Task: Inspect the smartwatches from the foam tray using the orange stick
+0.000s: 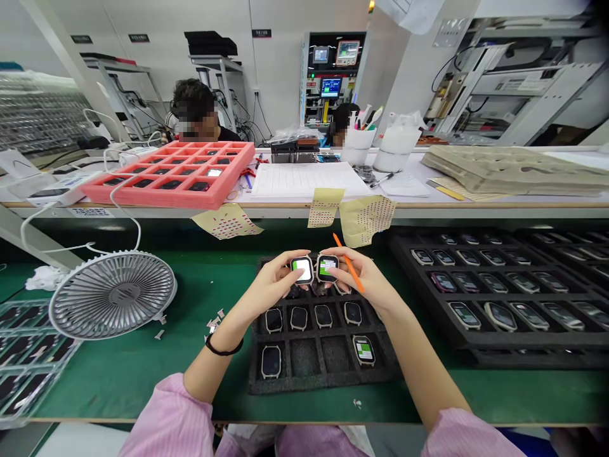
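Observation:
Side by side above a black foam tray (304, 383) are two watch faces with lit screens. My left hand (272, 282) grips the left watch (301, 269), its screen mostly white, with the thumb on the glass. My right hand (368, 279) holds the right watch (327, 267), whose screen shows green and white, and also an orange stick (348, 262) between its fingers. Several dark-screened watches lie in the tray's compartments; one at the lower right (364, 350) is lit green and white. Two front compartments hold no watch. The hands partly hide the tray's back row.
A round grey fan (114, 295) stands at the left, beside a clear tray (33, 355) of dark parts. More black trays (428, 298) of watches lie at the right. Above, a shelf (285, 211) bears a pink foam tray (214, 197) and papers. Two people sit beyond.

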Demonstrator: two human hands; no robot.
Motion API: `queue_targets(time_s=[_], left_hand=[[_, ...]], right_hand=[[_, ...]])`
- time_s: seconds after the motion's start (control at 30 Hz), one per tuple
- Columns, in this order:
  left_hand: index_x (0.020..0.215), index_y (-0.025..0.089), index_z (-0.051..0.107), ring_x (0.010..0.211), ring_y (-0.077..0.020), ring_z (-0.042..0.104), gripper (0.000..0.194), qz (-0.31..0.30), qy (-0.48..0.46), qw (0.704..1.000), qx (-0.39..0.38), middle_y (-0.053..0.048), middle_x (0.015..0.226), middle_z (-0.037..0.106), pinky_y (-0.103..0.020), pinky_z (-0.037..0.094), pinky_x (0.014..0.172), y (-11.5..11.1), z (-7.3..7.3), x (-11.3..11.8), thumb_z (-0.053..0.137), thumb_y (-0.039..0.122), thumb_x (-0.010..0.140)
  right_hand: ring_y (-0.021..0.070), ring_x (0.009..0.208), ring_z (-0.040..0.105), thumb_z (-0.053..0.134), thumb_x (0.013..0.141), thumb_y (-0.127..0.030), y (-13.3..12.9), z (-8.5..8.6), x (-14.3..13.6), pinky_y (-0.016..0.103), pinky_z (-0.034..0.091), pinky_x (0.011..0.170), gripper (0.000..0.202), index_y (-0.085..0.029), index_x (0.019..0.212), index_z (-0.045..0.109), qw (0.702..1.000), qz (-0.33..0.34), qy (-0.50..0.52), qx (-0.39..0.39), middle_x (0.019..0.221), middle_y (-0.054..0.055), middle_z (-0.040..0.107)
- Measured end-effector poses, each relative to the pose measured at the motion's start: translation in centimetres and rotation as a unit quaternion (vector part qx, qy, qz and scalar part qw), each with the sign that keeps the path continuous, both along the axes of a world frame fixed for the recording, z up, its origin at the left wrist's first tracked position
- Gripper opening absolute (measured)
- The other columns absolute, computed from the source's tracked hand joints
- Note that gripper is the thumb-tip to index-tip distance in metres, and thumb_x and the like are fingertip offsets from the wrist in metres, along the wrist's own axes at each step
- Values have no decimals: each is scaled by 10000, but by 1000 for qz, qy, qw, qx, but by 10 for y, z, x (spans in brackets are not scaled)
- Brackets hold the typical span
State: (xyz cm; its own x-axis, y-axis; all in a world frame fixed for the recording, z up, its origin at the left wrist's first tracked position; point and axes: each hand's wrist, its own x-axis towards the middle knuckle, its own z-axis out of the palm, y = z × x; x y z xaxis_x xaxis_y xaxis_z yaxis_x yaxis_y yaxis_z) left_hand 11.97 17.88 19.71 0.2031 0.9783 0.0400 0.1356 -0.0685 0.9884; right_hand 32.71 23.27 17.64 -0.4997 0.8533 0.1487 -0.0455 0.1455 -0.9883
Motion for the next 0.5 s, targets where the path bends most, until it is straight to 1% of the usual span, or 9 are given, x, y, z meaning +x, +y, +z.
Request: queue_targets(time_s=[0.07, 0.13, 0.23, 0.37, 0.5], left_hand=[[1250, 148, 586, 486, -58, 409, 421, 10, 1, 1000, 5, -13, 741, 623, -197, 282, 448, 0, 1, 1, 561, 369, 892], [1195, 142, 625, 475, -48, 405, 382, 16, -6, 1000, 6, -18, 770, 624, -194, 259, 429, 0, 3, 2, 540, 368, 900], [1143, 135, 657, 481, -51, 426, 365, 24, -16, 1000, 5, -26, 791, 633, -191, 253, 411, 1, 4, 3, 531, 379, 902], [1097, 139, 672, 545, -75, 497, 363, 35, -25, 999, -3, -35, 832, 652, -186, 325, 429, 1, 3, 5, 566, 413, 884], [1064, 141, 658, 624, -106, 575, 351, 25, -31, 999, -14, -49, 901, 665, -194, 406, 481, 2, 1, 5, 597, 423, 864]], right_hand=[[102, 524, 567, 688, 818, -407, -1, 1, -2, 215, 383, 418, 307, -209, 1051, 661, 1000, -13, 5, 2, 734, -1, 617], [102, 509, 558, 675, 823, -426, -1, 2, -3, 212, 372, 409, 307, -200, 1031, 667, 1000, -18, 7, 2, 675, -10, 604], [92, 495, 539, 683, 814, -423, -2, 3, -3, 215, 395, 413, 310, -202, 1030, 669, 1000, -17, 5, 5, 680, -15, 604], [85, 501, 535, 728, 776, -396, -2, 3, -3, 215, 410, 409, 316, -212, 1026, 670, 1000, -20, -2, 6, 741, -14, 608], [98, 507, 554, 682, 825, -411, -2, 2, -3, 213, 373, 402, 279, -209, 1018, 676, 1000, -28, 5, 6, 701, -13, 598]])
